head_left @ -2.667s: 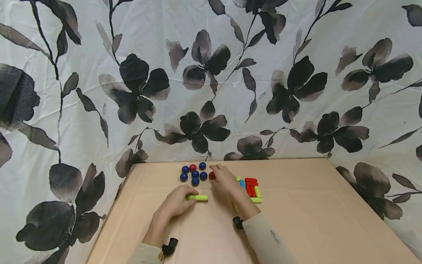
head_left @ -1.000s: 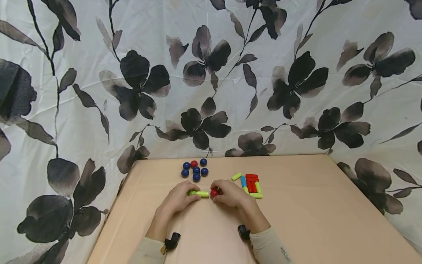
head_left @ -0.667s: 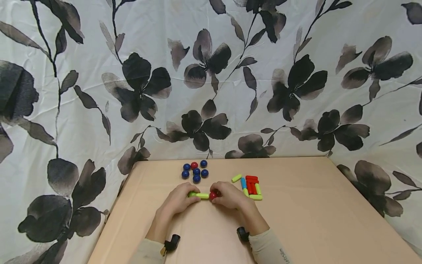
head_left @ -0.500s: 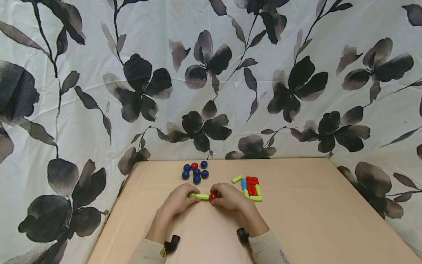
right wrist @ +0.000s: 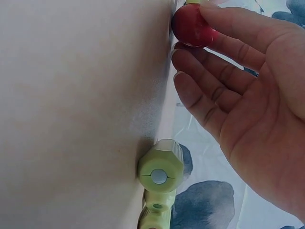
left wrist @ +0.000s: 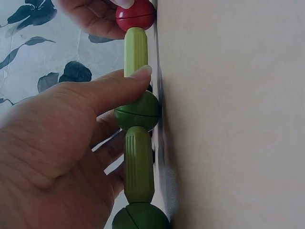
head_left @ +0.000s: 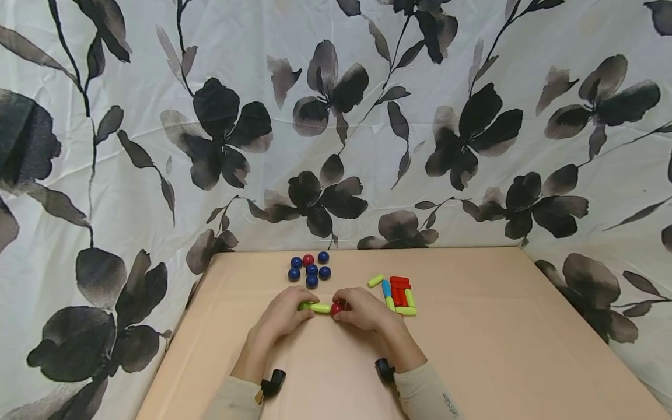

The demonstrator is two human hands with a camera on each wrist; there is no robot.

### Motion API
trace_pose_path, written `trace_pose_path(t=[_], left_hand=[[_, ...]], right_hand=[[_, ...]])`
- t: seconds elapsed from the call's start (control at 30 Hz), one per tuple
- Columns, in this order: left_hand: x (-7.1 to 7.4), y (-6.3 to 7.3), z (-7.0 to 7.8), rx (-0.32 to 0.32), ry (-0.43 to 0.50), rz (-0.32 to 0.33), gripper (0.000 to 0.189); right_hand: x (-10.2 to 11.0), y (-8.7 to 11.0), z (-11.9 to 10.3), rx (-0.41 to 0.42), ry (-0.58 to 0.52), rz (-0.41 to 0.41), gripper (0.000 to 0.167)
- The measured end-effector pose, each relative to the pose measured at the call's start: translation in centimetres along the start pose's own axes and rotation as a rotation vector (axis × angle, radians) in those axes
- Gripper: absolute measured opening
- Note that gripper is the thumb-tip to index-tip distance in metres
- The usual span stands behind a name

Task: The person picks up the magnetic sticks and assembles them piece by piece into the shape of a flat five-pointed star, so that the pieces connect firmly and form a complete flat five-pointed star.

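My left hand [head_left: 283,314] pinches a chain of green magnetic rods and balls low over the table. In the left wrist view its thumb lies across the joint between a light green rod [left wrist: 136,50] and a green ball [left wrist: 138,112]. Below them a darker green rod [left wrist: 138,164] leads to a second green ball [left wrist: 141,218]. My right hand [head_left: 364,310] holds a red ball [head_left: 336,308] between thumb and fingers, against the light green rod's far end. In the right wrist view, the lower fingers extend beneath the red ball [right wrist: 193,26].
At the back lie several blue balls [head_left: 312,270] and another red ball [head_left: 308,259]. Right of my right hand are grouped red rods [head_left: 400,286], yellow-green rods [head_left: 405,311] and a blue rod [head_left: 386,288]. A patterned curtain [head_left: 336,146] hangs behind the table [head_left: 499,326].
My right hand has brought the red ball from beside the blue balls toward me, against the light green rod's end. My left hand stays on the green chain. Over the last half second little has changed.
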State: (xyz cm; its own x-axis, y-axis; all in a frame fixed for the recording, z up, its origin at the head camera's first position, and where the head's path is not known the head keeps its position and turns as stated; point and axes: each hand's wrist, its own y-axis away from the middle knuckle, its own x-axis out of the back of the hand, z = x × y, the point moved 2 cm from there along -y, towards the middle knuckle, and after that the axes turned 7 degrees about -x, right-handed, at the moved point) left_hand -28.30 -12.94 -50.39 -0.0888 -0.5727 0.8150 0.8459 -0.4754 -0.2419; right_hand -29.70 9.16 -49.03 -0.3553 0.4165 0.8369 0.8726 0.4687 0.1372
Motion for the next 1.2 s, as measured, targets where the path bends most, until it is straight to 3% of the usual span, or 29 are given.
trace_pose_path(t=[0.17,0.5,0.9,1.2], left_hand=[[0.3,-0.2,0.1,0.017,-0.023,0.008,0.021],[-0.4,-0.2,0.9,-0.042,-0.078,-0.006,0.022],[-0.6,-0.3,1.2,-0.051,-0.087,-0.022,0.022],[-0.5,0.0,0.6,0.014,-0.125,0.060,0.020]], right_hand=[[0.3,-0.3,-0.2,0.007,-0.003,0.000,0.035],[-0.1,-0.1,-0.4,0.008,-0.037,-0.013,0.033],[-0.6,-0.2,-1.0,0.037,-0.041,-0.014,0.030],[-0.4,0.0,-0.5,0.030,-0.051,-0.011,0.038]])
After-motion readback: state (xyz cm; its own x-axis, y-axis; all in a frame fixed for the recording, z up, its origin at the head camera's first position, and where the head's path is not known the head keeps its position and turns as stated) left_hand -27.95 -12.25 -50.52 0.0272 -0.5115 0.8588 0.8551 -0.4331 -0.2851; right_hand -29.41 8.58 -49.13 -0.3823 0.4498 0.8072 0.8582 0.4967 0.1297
